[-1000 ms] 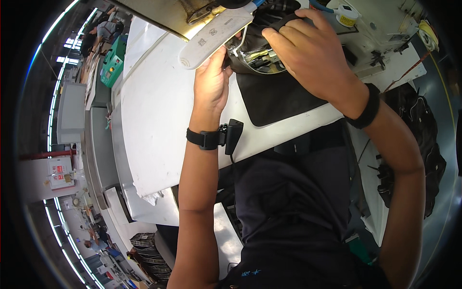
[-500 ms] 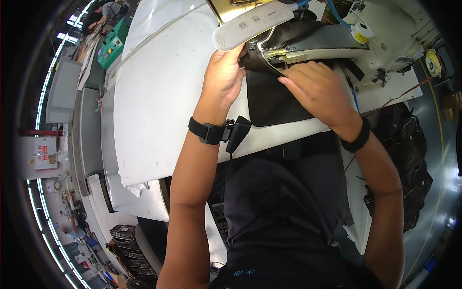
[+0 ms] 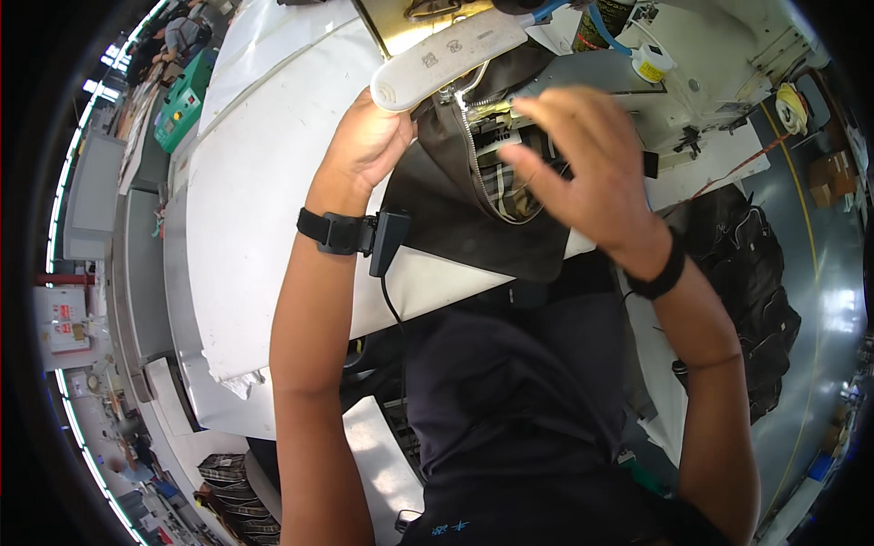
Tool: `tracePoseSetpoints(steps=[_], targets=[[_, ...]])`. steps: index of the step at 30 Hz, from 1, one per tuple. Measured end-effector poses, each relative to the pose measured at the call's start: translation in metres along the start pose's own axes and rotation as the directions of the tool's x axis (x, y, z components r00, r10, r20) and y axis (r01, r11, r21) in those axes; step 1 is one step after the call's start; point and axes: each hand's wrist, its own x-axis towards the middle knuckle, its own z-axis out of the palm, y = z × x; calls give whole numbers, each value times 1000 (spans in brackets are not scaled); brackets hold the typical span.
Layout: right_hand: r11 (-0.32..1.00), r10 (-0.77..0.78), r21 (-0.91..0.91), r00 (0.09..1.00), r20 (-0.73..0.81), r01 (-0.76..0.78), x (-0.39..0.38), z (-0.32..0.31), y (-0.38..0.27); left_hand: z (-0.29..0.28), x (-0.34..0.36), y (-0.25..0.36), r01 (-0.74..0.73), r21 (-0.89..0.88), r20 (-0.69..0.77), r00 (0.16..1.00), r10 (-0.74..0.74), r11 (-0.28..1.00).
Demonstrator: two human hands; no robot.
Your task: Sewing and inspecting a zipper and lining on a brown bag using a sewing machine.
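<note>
A dark brown leather bag (image 3: 510, 250) lies on the near edge of the white table, its upper part under a sewing machine's pale head (image 3: 455, 59). The metal zipper (image 3: 472, 150) curves around an opening in which a plaid lining (image 3: 510, 187) and a pale label show. My left hand (image 3: 371, 141) is closed on the bag's left edge beside the machine head; some of its fingertips are hidden. Above the right side of the opening hovers my right hand (image 3: 587, 168), blurred, thumb and fingers apart, holding nothing. Both wrists wear black bands.
The white tabletop (image 3: 264, 200) stretches left. Beyond it stand a green machine (image 3: 185, 107) and another person (image 3: 179, 36). Several dark bags (image 3: 746, 300) are heaped at right, near a cardboard box (image 3: 830, 177). Plaid pieces (image 3: 238, 491) are stacked at lower left.
My right hand has let go of the zipper edge and lifted away with its fingers spread. The bag has come nearer to me, and its opening now shows the lining. The view has shifted.
</note>
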Motion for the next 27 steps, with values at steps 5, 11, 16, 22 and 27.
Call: tracePoseSetpoints(steps=[5,11,16,22,27], targets=[[993,-34,-106,988,148,50,28,4,43,4,-1,-3,11,37,20,1000,-12,999],[955,90,163,767,636,-248,57,13,63,6,-2,-3,-110,-33,158,981,114,993],[929,111,236,823,558,-285,52,17,66,0,3,-13,-122,-90,44,991,126,989],[934,-300,-85,890,344,348,50,7,78,-8,3,-14,-6,-236,-6,1000,5,972],[999,-50,36,935,351,40,50,3,76,-4,1,-13,-68,-187,57,995,80,980]])
